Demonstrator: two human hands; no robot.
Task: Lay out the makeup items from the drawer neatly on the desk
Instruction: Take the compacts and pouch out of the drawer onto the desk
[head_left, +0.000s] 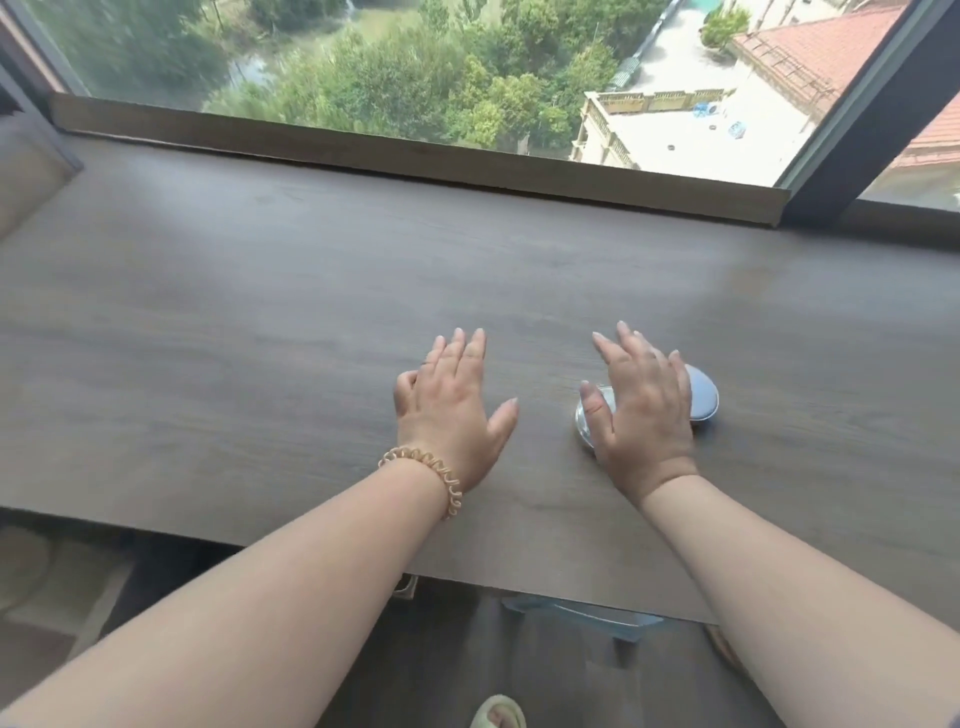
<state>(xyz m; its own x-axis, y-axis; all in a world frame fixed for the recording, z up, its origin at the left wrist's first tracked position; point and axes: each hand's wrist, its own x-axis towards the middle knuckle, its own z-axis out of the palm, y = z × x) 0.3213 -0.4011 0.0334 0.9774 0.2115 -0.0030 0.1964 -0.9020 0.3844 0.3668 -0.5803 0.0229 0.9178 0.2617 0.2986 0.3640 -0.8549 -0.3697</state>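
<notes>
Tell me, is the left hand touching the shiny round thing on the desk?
Apart. The head view shows a strip of bare desk between the left hand and the shiny round thing, which the right hand partly covers.

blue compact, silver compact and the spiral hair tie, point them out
blue compact (704, 394): head view, its uncovered right end
silver compact (605, 394): head view, its exposed far rim
spiral hair tie (431, 465): head view, coils across the wrist

My left hand (452, 410) lies flat on the worktop (208, 312), just left of my right hand (644, 415). Right hand rests on two compacts side by side: left compact (583, 428) under thumb, right compact (704, 397) under outer fingers. Window (415, 67) behind worktop.
</notes>
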